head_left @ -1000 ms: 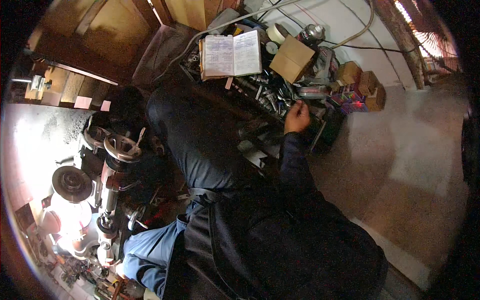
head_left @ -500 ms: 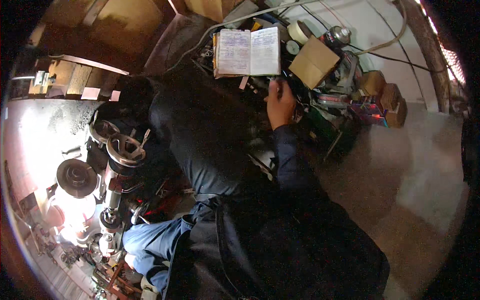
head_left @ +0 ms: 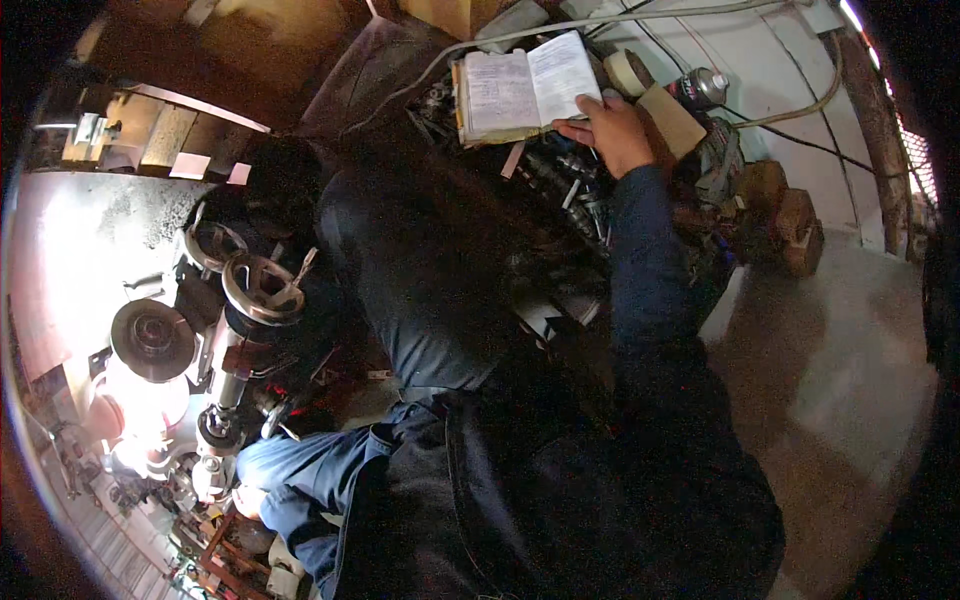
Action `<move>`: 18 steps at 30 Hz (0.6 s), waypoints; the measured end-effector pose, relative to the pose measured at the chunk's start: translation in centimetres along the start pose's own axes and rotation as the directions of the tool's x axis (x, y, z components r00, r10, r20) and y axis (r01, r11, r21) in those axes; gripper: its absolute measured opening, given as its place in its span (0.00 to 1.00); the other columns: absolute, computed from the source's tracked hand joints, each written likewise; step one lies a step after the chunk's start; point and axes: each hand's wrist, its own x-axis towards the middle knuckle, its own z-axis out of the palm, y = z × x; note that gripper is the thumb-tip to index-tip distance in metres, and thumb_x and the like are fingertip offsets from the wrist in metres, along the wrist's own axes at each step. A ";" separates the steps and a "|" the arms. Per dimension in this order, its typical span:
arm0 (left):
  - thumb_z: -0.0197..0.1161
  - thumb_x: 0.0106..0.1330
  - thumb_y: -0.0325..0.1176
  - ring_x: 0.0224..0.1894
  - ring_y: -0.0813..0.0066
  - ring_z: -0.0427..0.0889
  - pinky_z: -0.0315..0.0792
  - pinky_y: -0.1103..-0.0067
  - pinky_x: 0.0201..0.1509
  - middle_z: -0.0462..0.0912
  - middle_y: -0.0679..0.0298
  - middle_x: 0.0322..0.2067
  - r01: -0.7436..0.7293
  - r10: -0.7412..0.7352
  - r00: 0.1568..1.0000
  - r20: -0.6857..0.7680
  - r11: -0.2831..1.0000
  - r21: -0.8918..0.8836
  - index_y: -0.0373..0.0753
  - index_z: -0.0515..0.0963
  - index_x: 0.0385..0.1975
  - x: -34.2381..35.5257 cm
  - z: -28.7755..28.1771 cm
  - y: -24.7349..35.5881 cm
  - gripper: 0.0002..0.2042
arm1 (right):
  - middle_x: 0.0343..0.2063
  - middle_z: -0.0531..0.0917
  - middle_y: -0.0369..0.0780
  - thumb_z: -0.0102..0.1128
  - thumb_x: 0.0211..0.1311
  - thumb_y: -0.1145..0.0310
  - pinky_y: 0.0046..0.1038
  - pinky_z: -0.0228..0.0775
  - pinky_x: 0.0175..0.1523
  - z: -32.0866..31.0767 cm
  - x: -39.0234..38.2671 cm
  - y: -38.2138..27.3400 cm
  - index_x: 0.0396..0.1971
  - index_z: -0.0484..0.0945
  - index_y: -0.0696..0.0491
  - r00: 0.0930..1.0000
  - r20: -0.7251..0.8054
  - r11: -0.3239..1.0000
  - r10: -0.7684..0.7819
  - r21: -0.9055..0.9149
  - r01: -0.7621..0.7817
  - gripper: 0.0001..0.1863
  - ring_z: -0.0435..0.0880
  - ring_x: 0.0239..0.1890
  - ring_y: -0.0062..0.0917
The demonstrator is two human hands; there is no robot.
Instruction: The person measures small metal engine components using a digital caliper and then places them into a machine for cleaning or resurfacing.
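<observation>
Head view: the right hand point(head_left: 622, 132) has its fingers closed on the lower right edge of an open handwritten notebook point(head_left: 498, 88), thumb over the page. The notebook lies beside cluttered metal tooling point(head_left: 572, 192), near a brown card point(head_left: 674, 118). The left hand point(head_left: 249, 501) is mostly hidden; its fingers' state cannot be told.

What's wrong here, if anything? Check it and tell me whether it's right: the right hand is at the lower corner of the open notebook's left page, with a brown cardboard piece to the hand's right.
Wrong page: the right hand is at the lower corner of the open notebook's right page, as the head view shows. The brown cardboard piece is to the hand's right.
</observation>
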 end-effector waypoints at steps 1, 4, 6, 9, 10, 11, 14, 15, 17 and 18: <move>0.64 0.53 0.40 0.33 0.57 0.83 0.74 0.62 0.39 0.82 0.61 0.25 0.005 -0.005 0.999 -0.045 1.000 -0.004 0.46 0.79 0.23 0.1 0.2 0.0 0.06 | 0.43 0.85 0.51 0.57 0.73 0.68 0.31 0.86 0.41 -0.5 0.5 -0.4 0.50 0.72 0.69 0.998 0.063 1.000 0.028 -0.016 -0.027 0.18 0.90 0.37 0.36; 0.63 0.55 0.46 0.32 0.59 0.83 0.76 0.62 0.34 0.81 0.65 0.26 0.023 -0.023 1.000 0.016 0.998 0.051 0.46 0.80 0.27 0.7 0.6 -0.2 0.11 | 0.42 0.85 0.52 0.60 0.72 0.68 0.32 0.85 0.39 -1.3 1.4 -1.2 0.48 0.71 0.72 0.952 0.272 0.955 0.142 -0.291 -0.059 0.20 0.91 0.35 0.38; 0.62 0.56 0.45 0.28 0.60 0.82 0.75 0.62 0.30 0.80 0.66 0.23 -0.057 0.052 0.987 -0.153 0.998 -0.023 0.47 0.79 0.25 1.2 0.4 -0.3 0.10 | 0.34 0.88 0.49 0.60 0.72 0.65 0.34 0.83 0.37 -1.2 1.4 -1.6 0.42 0.78 0.69 0.933 0.281 0.825 0.225 -0.565 -0.029 0.17 0.91 0.34 0.33; 0.61 0.60 0.43 0.35 0.54 0.83 0.75 0.60 0.40 0.84 0.59 0.30 0.061 -0.053 0.989 0.141 0.997 -0.054 0.43 0.82 0.29 2.0 -0.7 -0.2 0.11 | 0.29 0.87 0.46 0.57 0.75 0.63 0.32 0.79 0.27 -1.4 0.0 -2.3 0.39 0.80 0.67 0.971 0.132 0.440 0.198 -0.897 0.032 0.18 0.88 0.24 0.28; 0.61 0.62 0.42 0.39 0.51 0.84 0.76 0.58 0.46 0.86 0.55 0.34 0.111 -0.094 0.951 0.294 0.993 -0.042 0.40 0.83 0.31 2.2 -1.1 -0.1 0.12 | 0.26 0.87 0.45 0.57 0.75 0.62 0.31 0.77 0.24 -1.7 -0.7 -2.6 0.38 0.81 0.66 0.971 0.105 0.407 0.216 -0.914 0.008 0.18 0.87 0.21 0.27; 0.61 0.62 0.42 0.40 0.51 0.84 0.75 0.58 0.46 0.86 0.54 0.34 0.177 -0.165 0.913 0.373 0.984 0.002 0.40 0.83 0.32 2.4 -1.6 0.0 0.12 | 0.22 0.85 0.43 0.57 0.75 0.62 0.31 0.75 0.22 -2.3 -1.8 -2.7 0.36 0.82 0.65 0.976 0.090 0.384 0.197 -0.923 0.007 0.18 0.85 0.18 0.26; 0.62 0.62 0.42 0.41 0.51 0.84 0.75 0.58 0.48 0.86 0.54 0.36 0.202 -0.192 0.898 0.397 0.979 0.015 0.40 0.83 0.33 2.7 -2.7 0.1 0.12 | 0.20 0.85 0.40 0.56 0.74 0.64 0.29 0.71 0.20 -5.0 -5.6 -2.8 0.35 0.82 0.62 0.964 0.110 0.433 0.242 -0.901 -0.006 0.16 0.83 0.16 0.24; 0.62 0.62 0.42 0.42 0.51 0.83 0.75 0.58 0.48 0.86 0.54 0.36 0.213 -0.202 0.898 0.391 0.977 0.017 0.40 0.83 0.34 2.8 -2.8 0.1 0.12 | 0.21 0.85 0.40 0.56 0.74 0.64 0.29 0.71 0.20 -6.2 -6.8 -2.7 0.36 0.82 0.61 0.953 0.131 0.469 0.272 -0.883 -0.012 0.15 0.83 0.16 0.24; 0.62 0.62 0.42 0.42 0.51 0.83 0.74 0.59 0.49 0.85 0.53 0.37 0.213 -0.204 0.899 0.388 0.977 0.021 0.39 0.83 0.35 3.1 -2.8 -0.1 0.12 | 0.24 0.86 0.40 0.55 0.74 0.66 0.28 0.70 0.20 -8.6 -9.1 -2.4 0.40 0.82 0.60 0.902 0.161 0.446 0.400 -0.894 -0.039 0.13 0.82 0.17 0.23; 0.62 0.62 0.42 0.43 0.51 0.83 0.74 0.59 0.50 0.85 0.53 0.37 0.216 -0.207 0.900 0.383 0.976 0.022 0.39 0.82 0.35 3.3 -2.6 -0.2 0.13 | 0.25 0.86 0.40 0.55 0.74 0.66 0.27 0.70 0.21 -9.7 -10.2 -2.1 0.42 0.82 0.60 0.871 0.183 0.443 0.456 -0.895 -0.043 0.12 0.81 0.17 0.22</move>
